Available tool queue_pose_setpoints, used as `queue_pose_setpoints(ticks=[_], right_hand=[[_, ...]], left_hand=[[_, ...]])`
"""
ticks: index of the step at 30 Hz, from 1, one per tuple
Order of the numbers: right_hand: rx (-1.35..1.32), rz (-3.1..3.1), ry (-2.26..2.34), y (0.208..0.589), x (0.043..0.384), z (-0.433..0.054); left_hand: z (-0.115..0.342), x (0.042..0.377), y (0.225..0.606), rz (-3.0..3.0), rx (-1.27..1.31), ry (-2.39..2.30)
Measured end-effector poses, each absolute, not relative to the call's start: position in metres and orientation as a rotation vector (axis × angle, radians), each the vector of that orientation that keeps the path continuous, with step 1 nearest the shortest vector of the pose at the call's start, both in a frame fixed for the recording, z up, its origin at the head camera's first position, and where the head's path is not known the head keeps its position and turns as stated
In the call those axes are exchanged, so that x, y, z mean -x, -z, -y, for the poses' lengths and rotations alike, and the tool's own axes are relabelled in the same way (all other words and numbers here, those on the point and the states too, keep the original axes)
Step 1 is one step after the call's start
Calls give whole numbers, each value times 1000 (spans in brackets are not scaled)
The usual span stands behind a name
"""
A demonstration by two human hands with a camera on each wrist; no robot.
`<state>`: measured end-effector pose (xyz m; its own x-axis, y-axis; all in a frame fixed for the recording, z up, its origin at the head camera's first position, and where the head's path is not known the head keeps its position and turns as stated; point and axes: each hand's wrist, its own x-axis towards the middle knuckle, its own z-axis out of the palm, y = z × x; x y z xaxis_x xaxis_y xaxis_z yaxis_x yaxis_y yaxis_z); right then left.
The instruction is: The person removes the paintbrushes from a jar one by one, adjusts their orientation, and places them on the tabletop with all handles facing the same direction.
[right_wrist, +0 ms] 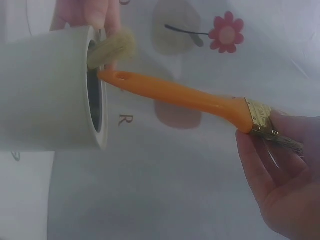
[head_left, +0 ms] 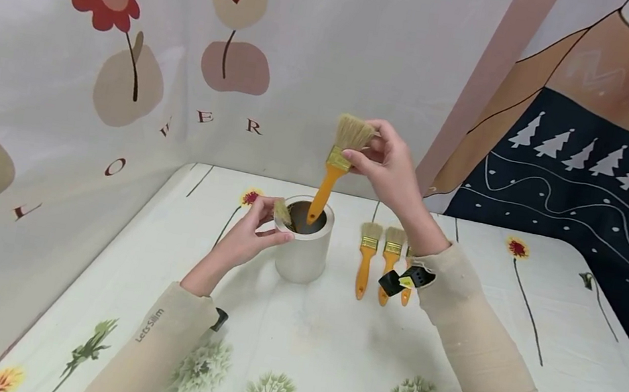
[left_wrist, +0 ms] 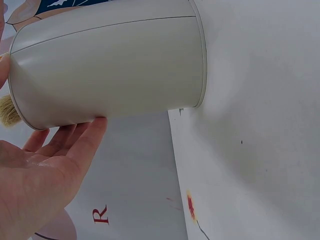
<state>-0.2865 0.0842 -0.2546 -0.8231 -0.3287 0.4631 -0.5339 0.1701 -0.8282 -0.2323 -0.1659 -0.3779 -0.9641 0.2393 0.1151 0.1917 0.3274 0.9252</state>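
Note:
A white cylindrical container [head_left: 301, 262] stands upright on the table. My left hand [head_left: 246, 237] holds it near the rim, thumb in front and fingers round the far side; the left wrist view shows fingertips touching its wall [left_wrist: 110, 70]. Inside leans one paintbrush [right_wrist: 114, 49], its pale bristles sticking out at the left; its handle is hidden. In my right hand [head_left: 391, 167] a second paintbrush [head_left: 325, 191] is pinched at its metal band, bristles up. Its orange handle [right_wrist: 175, 95] slants down, the end at the container's mouth.
Right of the container, paintbrushes [head_left: 366, 258] lie side by side, bristles pointing away; the rightmost [head_left: 405, 296] is partly hidden by my right wrist. A flower-printed white cloth [head_left: 305, 337] covers the table. Printed curtains [head_left: 338, 37] hang behind and at the sides.

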Motion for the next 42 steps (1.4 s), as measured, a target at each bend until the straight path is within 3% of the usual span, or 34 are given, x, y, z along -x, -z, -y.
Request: queue_pose_setpoints(ticks=[42], right_hand=[[-682, 2294, -1659, 257, 289, -140]], left_hand=[[165, 233, 378, -2514, -430, -1780]])
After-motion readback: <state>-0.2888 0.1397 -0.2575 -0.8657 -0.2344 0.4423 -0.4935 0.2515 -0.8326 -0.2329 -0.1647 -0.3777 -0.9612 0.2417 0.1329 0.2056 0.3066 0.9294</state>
